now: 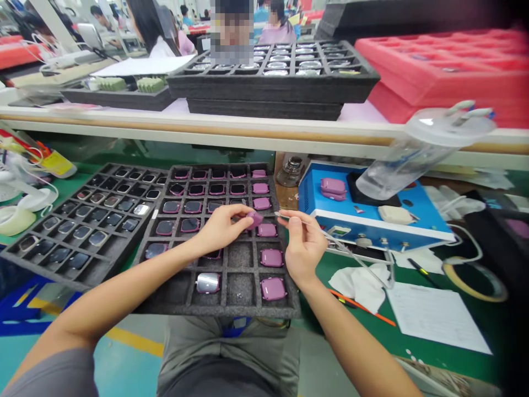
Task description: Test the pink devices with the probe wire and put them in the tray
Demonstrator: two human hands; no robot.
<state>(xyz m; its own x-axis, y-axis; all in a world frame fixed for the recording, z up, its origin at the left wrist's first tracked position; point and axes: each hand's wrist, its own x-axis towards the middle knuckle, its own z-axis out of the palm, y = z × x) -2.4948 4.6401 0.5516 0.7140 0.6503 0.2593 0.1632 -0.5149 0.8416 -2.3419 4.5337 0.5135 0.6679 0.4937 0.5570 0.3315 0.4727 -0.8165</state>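
Observation:
My left hand (225,229) pinches a small purple watch case (255,219) above the foam tray. Facing it from the right, my right hand (305,242) grips a slim pen-like tool (282,214), its tip apart from the case by a small gap. A clear thin tube (351,253) trails behind this hand toward the blue machine. Beneath both hands lies the dark foam tray (242,255). Its right column holds purple watch cases (273,257), and the columns to the left hold dark-faced ones (190,225). A silver-faced piece (208,283) sits in the front row.
A second foam tray (99,259) with watch parts stands at left. The blue machine (380,223) at right carries purple cases (333,188) and a clear cylinder (384,160). White tissue (359,286) and a paper sheet (438,317) lie in front. A shelf (248,132) crosses above.

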